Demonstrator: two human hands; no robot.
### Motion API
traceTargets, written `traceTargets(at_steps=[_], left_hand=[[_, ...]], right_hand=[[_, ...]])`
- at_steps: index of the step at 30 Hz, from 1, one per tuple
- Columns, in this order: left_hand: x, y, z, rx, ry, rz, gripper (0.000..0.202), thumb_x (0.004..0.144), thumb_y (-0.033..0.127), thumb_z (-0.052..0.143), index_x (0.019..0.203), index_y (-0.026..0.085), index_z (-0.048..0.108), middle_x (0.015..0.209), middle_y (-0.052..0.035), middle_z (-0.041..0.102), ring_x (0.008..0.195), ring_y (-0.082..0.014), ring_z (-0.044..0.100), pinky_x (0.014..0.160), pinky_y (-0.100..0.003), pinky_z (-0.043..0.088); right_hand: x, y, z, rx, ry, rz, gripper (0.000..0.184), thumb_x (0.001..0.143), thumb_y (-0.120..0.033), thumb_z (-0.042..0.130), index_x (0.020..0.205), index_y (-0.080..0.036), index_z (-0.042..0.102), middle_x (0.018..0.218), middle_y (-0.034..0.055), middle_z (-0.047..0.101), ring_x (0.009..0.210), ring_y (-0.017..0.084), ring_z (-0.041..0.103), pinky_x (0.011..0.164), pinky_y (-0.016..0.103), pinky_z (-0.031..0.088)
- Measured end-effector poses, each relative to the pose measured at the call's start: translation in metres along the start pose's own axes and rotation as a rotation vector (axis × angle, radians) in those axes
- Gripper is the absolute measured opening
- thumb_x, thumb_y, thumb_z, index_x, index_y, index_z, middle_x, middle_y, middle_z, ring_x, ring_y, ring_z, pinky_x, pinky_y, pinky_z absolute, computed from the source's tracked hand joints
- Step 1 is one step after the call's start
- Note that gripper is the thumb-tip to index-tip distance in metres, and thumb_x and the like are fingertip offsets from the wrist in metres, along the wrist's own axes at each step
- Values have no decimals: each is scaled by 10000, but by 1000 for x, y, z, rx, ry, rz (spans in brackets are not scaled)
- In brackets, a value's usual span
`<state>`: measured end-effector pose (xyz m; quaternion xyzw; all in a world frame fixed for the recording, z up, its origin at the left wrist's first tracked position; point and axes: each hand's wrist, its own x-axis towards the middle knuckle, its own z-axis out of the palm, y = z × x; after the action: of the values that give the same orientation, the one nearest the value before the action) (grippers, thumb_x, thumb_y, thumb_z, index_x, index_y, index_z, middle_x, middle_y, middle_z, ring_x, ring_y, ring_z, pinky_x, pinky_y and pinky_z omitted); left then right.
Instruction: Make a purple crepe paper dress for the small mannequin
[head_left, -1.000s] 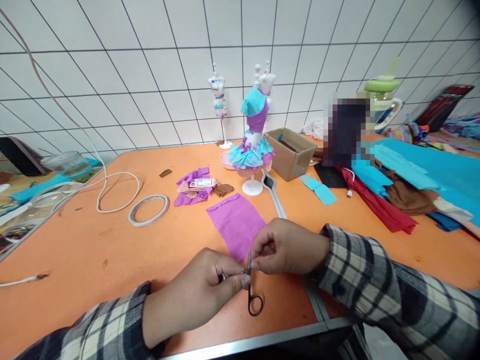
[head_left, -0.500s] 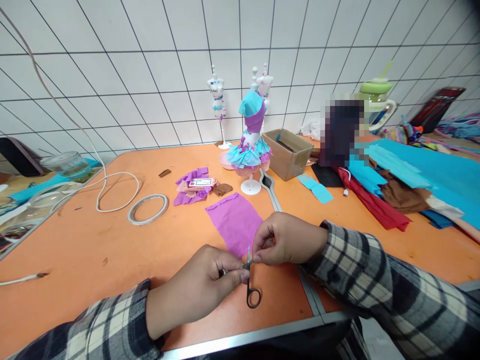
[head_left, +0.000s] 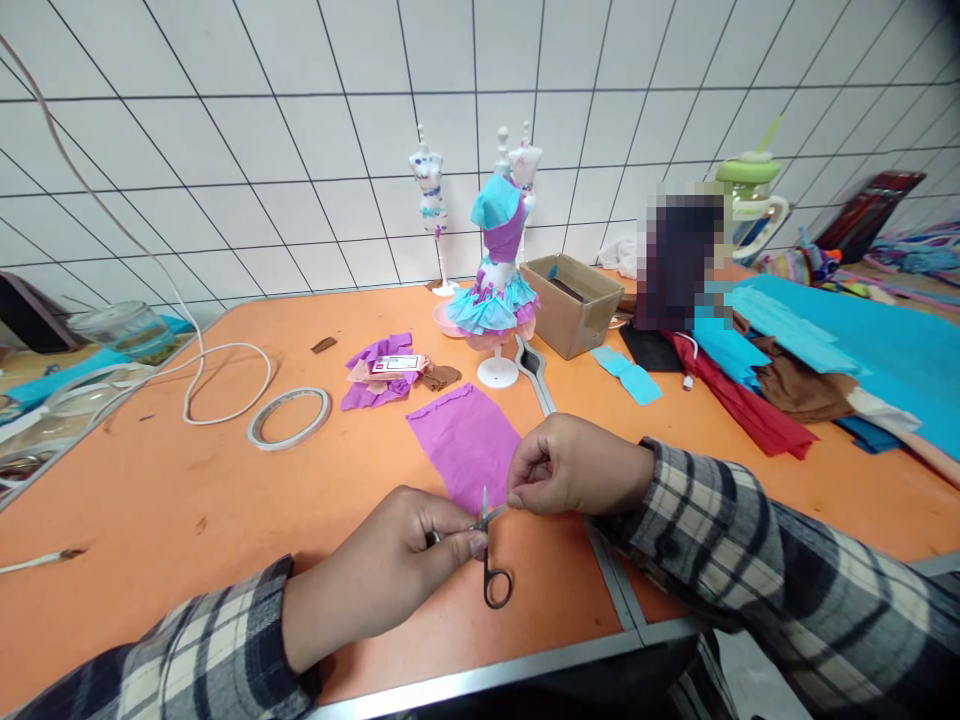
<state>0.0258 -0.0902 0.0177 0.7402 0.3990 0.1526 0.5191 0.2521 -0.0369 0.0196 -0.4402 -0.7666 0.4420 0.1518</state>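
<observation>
My left hand (head_left: 397, 565) is closed in a pinch around the pivot of small dark-handled scissors (head_left: 486, 565). The scissor blades are spread apart, one pointing up and the other towards my right hand (head_left: 574, 465). That hand is closed too, its thumb and finger pinched by the tip of the sideways blade; whatever they hold is too small to make out. Just beyond both hands, a purple piece of crepe-like material (head_left: 465, 440) lies flat on the orange table (head_left: 360, 470), its near corner partly hidden by my fingers.
A small dress form (head_left: 501, 250) in a blue and purple outfit stands behind, beside a cardboard box (head_left: 574, 305). A tape roll (head_left: 253, 428) and a white cable (head_left: 229, 420) lie left. Blue pieces (head_left: 630, 375) and a red cloth (head_left: 750, 405) lie right.
My right hand has drawn slightly away from the scissors, widening the gap between its fingertips and my left hand. The whole view has shifted a little; the left hand keeps its grip.
</observation>
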Motion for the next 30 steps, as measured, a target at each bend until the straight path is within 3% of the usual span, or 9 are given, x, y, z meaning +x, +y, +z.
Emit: traceTargets(at_steps=[2,5,9,13,15,17,20,26,30], left_hand=[[-4,1,-4,-27,2,-10,390,901,337,505,556,163,449,493,74,276,441,-56,232,412,-192,194],[-7,-1,-8,-85,50,-43,409,923,394,499,582,168,491,439,85,288,373,-53,246,371,-187,194],[-1,-10,-17,13,192,-6,385,946,407,475,720,150,651,412,79,360,340,-69,314,351,-185,247],[1,-19,-42,583,587,326,256,956,306,514,907,162,720,596,18,629,467,-96,516,453,-192,370],[-2,-22,-56,997,694,516,212,950,248,538,1048,176,712,611,13,644,510,-113,554,492,-214,377],[-6,-23,-64,1321,623,642,249,937,189,551,1154,186,673,564,32,605,496,-123,538,485,-238,344],[-11,-19,-64,1530,445,734,311,928,97,521,1216,168,617,595,28,617,528,-140,554,498,-267,336],[-10,-10,-48,1550,375,792,290,950,46,435,1187,130,580,623,19,621,555,-147,562,519,-280,348],[-4,-14,-42,1519,343,788,233,970,88,403,1102,134,589,616,15,604,534,-155,542,488,-285,341]], right_hand=[[2,9,-11,-28,96,34,81,657,-200,688,633,-148,746,537,-7,626,511,95,511,484,202,369],[5,20,-24,143,183,31,151,693,-307,720,726,-168,768,636,15,691,567,116,572,508,214,418],[9,23,-17,349,274,-45,207,733,-347,710,832,-175,768,710,28,710,487,84,520,410,201,364],[12,19,2,447,330,-45,282,763,-313,686,1007,-179,728,775,28,698,450,64,497,347,175,354],[12,17,10,498,355,-36,327,767,-314,693,1071,-194,682,771,9,672,482,78,530,367,180,425],[12,15,16,538,378,-57,248,767,-303,695,985,-189,667,800,12,672,554,93,576,437,202,508],[10,11,22,539,414,-140,100,775,-258,672,832,-175,672,865,40,705,721,127,650,591,234,577],[0,1,31,372,390,-331,202,829,-178,620,1000,-215,722,925,36,753,823,152,710,694,265,581],[-2,-3,37,-61,498,-602,131,869,-175,645,932,-243,737,868,5,760,802,137,678,760,277,525]])
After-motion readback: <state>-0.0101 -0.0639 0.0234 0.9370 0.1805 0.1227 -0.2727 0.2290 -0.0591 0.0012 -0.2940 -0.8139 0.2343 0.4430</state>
